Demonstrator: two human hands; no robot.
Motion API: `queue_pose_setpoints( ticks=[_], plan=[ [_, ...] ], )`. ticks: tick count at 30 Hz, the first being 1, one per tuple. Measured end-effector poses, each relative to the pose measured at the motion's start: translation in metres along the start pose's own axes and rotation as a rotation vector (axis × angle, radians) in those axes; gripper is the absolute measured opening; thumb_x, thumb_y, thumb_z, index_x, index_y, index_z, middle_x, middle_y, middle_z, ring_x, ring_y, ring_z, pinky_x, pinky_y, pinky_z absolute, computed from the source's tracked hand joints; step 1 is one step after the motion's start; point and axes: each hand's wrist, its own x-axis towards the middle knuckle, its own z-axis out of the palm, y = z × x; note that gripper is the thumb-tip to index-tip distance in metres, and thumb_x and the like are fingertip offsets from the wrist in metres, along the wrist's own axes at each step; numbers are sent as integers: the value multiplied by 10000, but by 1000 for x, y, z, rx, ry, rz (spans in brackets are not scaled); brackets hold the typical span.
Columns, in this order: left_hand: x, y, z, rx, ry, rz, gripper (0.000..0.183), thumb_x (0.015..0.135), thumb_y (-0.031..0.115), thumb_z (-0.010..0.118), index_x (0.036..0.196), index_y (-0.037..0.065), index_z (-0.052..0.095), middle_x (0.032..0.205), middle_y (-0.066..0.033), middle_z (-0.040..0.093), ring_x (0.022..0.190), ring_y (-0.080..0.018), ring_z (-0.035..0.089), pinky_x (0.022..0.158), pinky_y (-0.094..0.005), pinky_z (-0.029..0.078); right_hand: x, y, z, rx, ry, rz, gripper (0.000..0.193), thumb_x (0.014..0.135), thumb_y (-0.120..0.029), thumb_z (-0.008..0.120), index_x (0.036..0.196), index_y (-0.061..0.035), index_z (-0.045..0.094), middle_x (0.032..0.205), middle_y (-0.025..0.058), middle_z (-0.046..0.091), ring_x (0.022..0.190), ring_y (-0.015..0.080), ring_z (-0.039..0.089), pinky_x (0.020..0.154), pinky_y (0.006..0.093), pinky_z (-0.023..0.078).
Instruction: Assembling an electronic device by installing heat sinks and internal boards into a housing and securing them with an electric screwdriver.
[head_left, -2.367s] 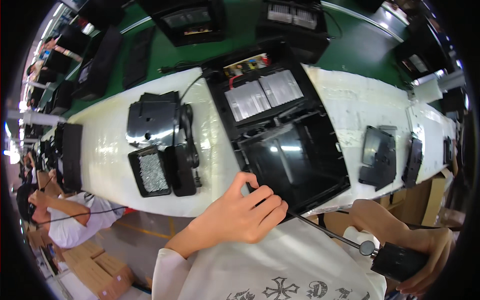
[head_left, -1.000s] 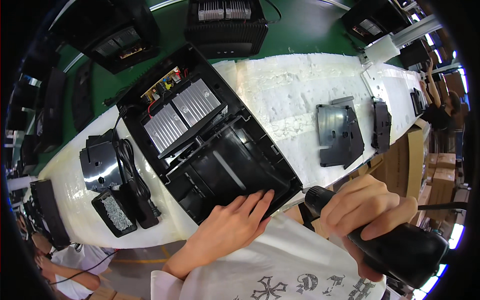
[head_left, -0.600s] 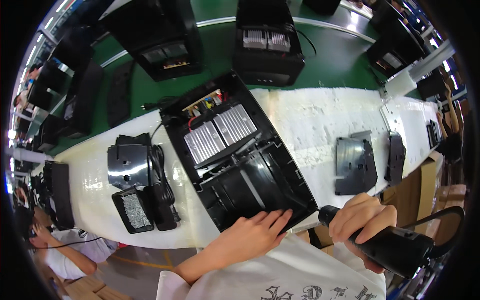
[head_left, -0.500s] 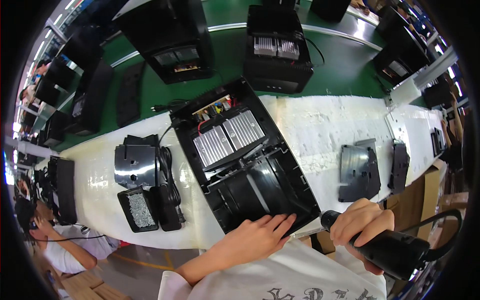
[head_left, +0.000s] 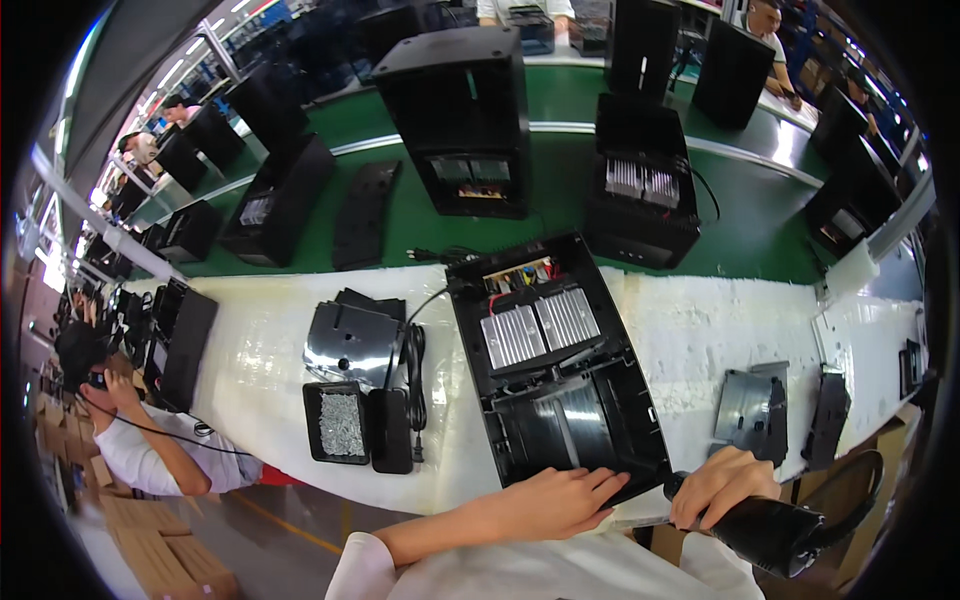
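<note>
An open black plastic housing [head_left: 590,445] lies in front of me, slightly slanted. Two finned silver heat sinks [head_left: 541,328] sit in its far half, with a small circuit board [head_left: 518,280] beyond them. Over the housing's near edge rests my left hand [head_left: 560,503], its fingers stretched out and touching the plastic; the thumb is hidden. My right hand [head_left: 722,488] is wrapped round a black corded electric screwdriver [head_left: 765,530]. The tool's front end points at the near right corner of the housing. Its bit cannot be made out.
Left of the housing are a tray of screws [head_left: 341,424], a coiled black cable [head_left: 413,375] and glossy black panels [head_left: 350,341]. More black panels [head_left: 750,408] lie right. Black cabinets [head_left: 465,120] stand on the green belt [head_left: 560,210] behind. A person [head_left: 150,425] sits at left.
The whole view has shifted, so the bench appears lower and farther right, with more of the far side in sight. Both hands keep about the same places at the housing and screwdriver.
</note>
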Motion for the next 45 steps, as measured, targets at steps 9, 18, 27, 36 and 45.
queue_pose_setpoints(
  ticks=[9, 18, 27, 36, 45],
  plan=[
    [28, -2, 4, 17, -143, 62, 393, 896, 166, 557, 1127, -143, 477, 802, -202, 610, 598, -362, 645, 508, -426, 511, 25, -1, -10, 233, -122, 4, 275, 926, -145, 652, 777, 77, 587, 692, 230, 649, 580, 332, 670, 533, 407, 575],
    [29, -3, 4, -38, -157, 44, 357, 891, 143, 526, 1105, -139, 487, 748, -212, 624, 589, -398, 629, 516, -472, 501, -1, -38, -1, 53, 739, -483, 489, 916, -524, 564, 986, -42, 605, 726, 41, 667, 753, 214, 654, 645, 262, 551],
    [21, 4, -31, -32, -157, -3, 406, 964, 224, 509, 1222, -85, 452, 661, -219, 619, 624, -429, 622, 579, -494, 498, -14, -6, -166, -627, 1370, 431, 477, 957, -560, 480, 865, -96, 543, 614, 15, 528, 367, 114, 451, 351, 262, 372],
    [-30, 20, -171, -389, 324, -59, 368, 925, 223, 630, 1178, -31, 547, 891, -129, 644, 814, -160, 634, 713, -301, 491, -61, 121, -187, -1687, 868, 1052, 398, 924, -367, 595, 1029, 12, 538, 756, 205, 584, 772, 411, 613, 699, 474, 512],
    [-26, 9, -215, -650, 1421, -84, 291, 890, 303, 600, 1017, 54, 678, 858, -46, 676, 751, -117, 643, 695, -238, 500, 91, 130, -202, -1850, 228, 236, 585, 687, -180, 810, 1182, -79, 514, 1110, 106, 557, 1106, 309, 527, 960, 436, 404]
  ],
)
